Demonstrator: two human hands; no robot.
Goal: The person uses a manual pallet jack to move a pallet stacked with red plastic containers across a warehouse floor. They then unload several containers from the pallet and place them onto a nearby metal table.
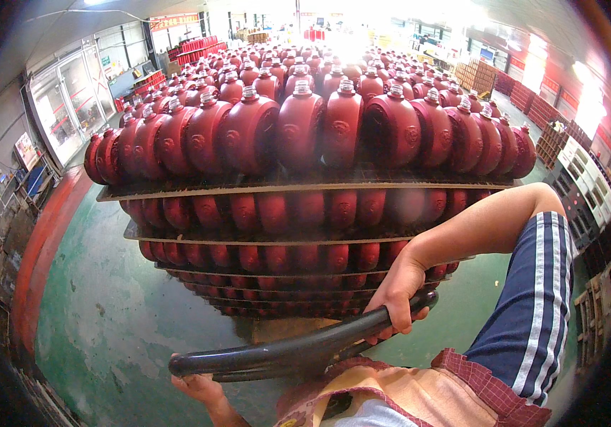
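Observation:
My right hand point(396, 293) is wrapped around the right end of a black curved handle bar point(298, 346) that runs across the lower middle of the view. Under the bar's left end, my left hand point(197, 388) shows only partly, its fingers curled against the bar. Just beyond the bar stands a tall stack of flat boards point(305, 186), each layer loaded with rows of glossy red round jars point(298, 128) with capped necks. A beige apron with red checked trim point(419, 391) covers my front.
The floor point(106, 313) is green with a red strip point(42, 242) along the left. A glazed partition point(70, 99) lines the left wall. Stacked pallets and crates point(583, 178) stand at the right. More red jars fill the hall behind.

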